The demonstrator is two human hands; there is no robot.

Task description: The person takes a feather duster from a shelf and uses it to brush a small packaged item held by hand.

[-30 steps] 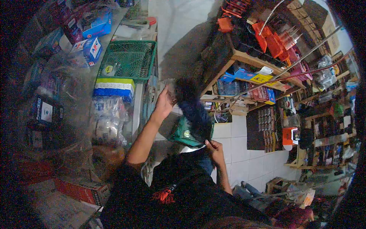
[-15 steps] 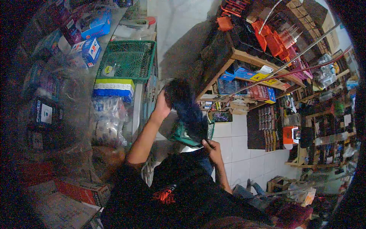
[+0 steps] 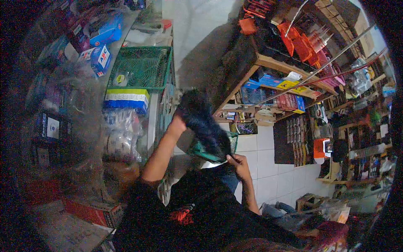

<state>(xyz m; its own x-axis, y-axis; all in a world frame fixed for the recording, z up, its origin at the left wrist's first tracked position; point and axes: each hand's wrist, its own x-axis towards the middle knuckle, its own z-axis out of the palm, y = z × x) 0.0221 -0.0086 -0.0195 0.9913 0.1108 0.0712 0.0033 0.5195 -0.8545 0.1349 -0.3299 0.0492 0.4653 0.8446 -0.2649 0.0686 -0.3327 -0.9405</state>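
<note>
A black plastic bag point(image 3: 203, 124) with a slight sheen stretches slantwise between my two hands, in front of my body. My left hand point(image 3: 179, 122) holds its upper left end, the fingers hidden by the dark folds. At the lower right end, my right hand point(image 3: 238, 163) pinches the bag's edge between thumb and fingers. Behind and below the bag, a green plastic basket point(image 3: 201, 152) shows in part; its contents are mostly hidden.
To the left, a counter carries a green tray point(image 3: 161, 88), blue and lime boxes point(image 3: 126, 98) and clear-wrapped packs point(image 3: 121, 134). A wooden shelf point(image 3: 239, 90) with boxes stands at right. Thin poles point(image 3: 319, 73) cross there. Another person's legs point(image 3: 277, 208) show at lower right.
My left hand has dipped slightly and reaches further into or behind the bag's folds. The bag looks fuller and wider in the middle. My right hand keeps its pinch, shifted slightly right.
</note>
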